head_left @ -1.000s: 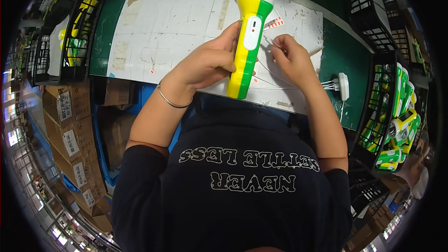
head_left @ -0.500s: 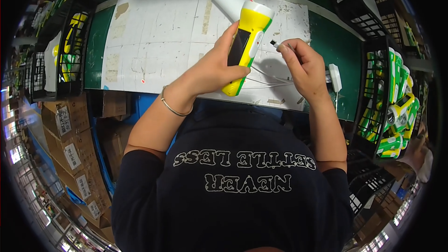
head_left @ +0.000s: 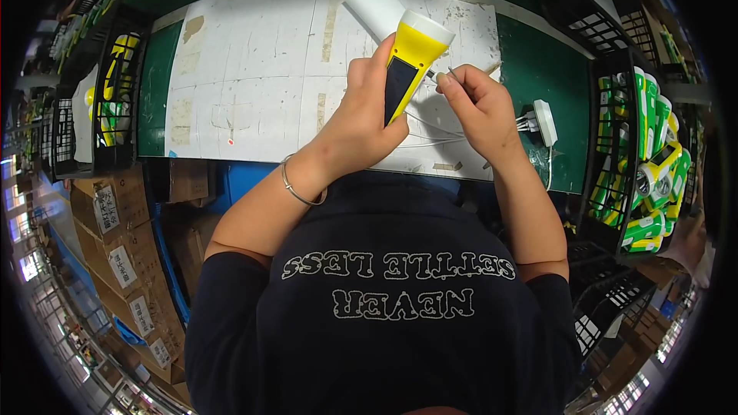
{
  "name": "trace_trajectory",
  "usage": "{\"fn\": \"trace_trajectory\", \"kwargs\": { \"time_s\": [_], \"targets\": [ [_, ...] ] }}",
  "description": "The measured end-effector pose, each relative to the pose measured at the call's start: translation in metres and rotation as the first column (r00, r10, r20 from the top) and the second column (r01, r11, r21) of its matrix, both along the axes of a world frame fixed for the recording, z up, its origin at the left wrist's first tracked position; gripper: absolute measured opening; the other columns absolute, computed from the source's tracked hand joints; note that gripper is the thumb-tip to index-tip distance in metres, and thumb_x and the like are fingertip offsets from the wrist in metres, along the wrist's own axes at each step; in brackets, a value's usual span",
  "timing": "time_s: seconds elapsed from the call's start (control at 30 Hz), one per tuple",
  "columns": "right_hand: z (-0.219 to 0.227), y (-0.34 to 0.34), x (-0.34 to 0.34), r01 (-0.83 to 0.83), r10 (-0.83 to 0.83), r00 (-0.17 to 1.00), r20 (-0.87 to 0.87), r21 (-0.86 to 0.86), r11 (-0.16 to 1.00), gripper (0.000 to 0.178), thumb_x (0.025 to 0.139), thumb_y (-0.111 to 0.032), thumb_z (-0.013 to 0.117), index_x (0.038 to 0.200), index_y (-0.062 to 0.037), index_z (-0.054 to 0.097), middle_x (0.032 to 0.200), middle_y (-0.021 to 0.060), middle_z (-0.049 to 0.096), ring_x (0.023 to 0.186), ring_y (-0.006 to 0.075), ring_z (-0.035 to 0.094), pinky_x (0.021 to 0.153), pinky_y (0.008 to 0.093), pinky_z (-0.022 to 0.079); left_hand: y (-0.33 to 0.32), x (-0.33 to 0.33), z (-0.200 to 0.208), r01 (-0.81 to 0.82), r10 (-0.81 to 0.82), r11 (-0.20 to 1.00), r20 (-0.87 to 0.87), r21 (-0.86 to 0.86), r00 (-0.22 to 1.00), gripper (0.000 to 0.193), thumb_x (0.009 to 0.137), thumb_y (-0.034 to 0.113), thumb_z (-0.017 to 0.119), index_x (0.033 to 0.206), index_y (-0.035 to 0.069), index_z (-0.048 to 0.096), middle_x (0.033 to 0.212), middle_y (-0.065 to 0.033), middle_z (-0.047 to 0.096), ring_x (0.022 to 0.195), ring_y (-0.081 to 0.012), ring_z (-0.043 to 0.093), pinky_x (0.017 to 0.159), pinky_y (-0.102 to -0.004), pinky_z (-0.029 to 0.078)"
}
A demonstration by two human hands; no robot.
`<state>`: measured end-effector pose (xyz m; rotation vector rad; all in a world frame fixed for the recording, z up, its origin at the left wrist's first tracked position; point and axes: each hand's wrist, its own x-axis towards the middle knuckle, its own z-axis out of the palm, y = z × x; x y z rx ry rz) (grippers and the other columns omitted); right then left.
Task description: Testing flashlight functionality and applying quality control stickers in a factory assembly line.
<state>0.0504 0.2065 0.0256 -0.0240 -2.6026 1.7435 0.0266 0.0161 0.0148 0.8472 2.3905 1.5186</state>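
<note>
My left hand [head_left: 360, 119] is wrapped round a yellow flashlight [head_left: 417, 44] with a white head and a dark panel along its side. The head points up and to the right; fingers cover part of the handle. Just right of the flashlight, my right hand [head_left: 489, 114] pinches a small cable plug [head_left: 433, 75] between thumb and fingertips. The plug's metal tip is at the flashlight's right side; whether it has entered a socket I cannot tell. Thin white cables [head_left: 434, 141] run below over the worktop to a white charger block [head_left: 544, 122].
A white cylinder [head_left: 372, 6] lies behind the flashlight on the white-covered worktop [head_left: 254, 61]. Black crates of green and yellow flashlights stand right [head_left: 652, 161] and left [head_left: 115, 96]. Cardboard boxes [head_left: 115, 223] are stacked at lower left.
The flashlight has turned so its panel faces up more and its green side is hidden. My right hand has moved left, bringing the plug up to the flashlight's side.
</note>
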Motion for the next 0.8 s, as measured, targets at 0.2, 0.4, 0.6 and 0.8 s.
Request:
{"fn": "trace_trajectory", "kwargs": {
  "time_s": [0.2, 0.4, 0.6, 0.8],
  "targets": [
    [-0.001, -0.007, 0.003, 0.065, -0.029, 0.987, -0.16, 0.222, 0.973, 0.022, 0.085, -0.021, 0.061, 0.08, 0.0002, 0.059, 0.059, 0.0045, 0.054, 0.052, 0.0083, 0.044, 0.049, 0.0249, 0.038, 0.0, 0.0, -0.002, -0.016, 0.016, 1.0, -0.053, 0.003, 0.998, 0.082, 0.071, 0.005, 0.055, 0.14, -0.002, 0.012, 0.115, -0.0209, 0.037, 0.109, -0.0331, 0.038, 0.099, -0.0386, 0.03],
    [-0.009, 0.0, -0.002, -0.03, 0.03, 0.999, 0.019, -0.02, 0.999, 0.022, 0.084, -0.02, 0.061, 0.078, 0.0003, 0.058, 0.057, 0.0068, 0.054, 0.048, 0.0109, 0.045, 0.047, 0.0265, 0.037, 0.001, 0.001, -0.004, 0.032, -0.032, 0.999, 0.017, -0.016, 0.999, 0.079, 0.072, 0.006, 0.056, 0.139, -0.001, 0.015, 0.114, -0.0205, 0.037, 0.107, -0.0321, 0.04, 0.098, -0.0379, 0.032],
    [0.002, -0.014, 0.0, -0.01, 0.022, 0.997, -0.071, 0.154, 0.988, 0.02, 0.083, -0.019, 0.061, 0.077, -0.0005, 0.058, 0.056, 0.0071, 0.053, 0.048, 0.0128, 0.044, 0.048, 0.0267, 0.037, -0.001, -0.013, -0.023, -0.175, 0.159, 0.983, -0.221, -0.057, 0.962, 0.076, 0.076, 0.014, 0.066, 0.136, 0.0, 0.021, 0.111, -0.0235, 0.036, 0.102, -0.0368, 0.044, 0.09, -0.0393, 0.04],
    [-0.002, 0.0, 0.002, -0.064, 0.066, 0.998, 0.004, 0.333, 0.941, 0.029, 0.082, -0.031, 0.06, 0.087, -0.0027, 0.06, 0.073, 0.0103, 0.063, 0.051, 0.0229, 0.053, 0.053, 0.0313, 0.043, -0.038, -0.044, -0.001, -0.385, -0.219, 0.745, 0.745, 0.544, 0.63, 0.047, 0.09, 0.035, 0.046, 0.125, 0.003, 0.043, 0.093, -0.0123, 0.06, 0.08, -0.0192, 0.059, 0.073, -0.0331, 0.05]
  ]
}}
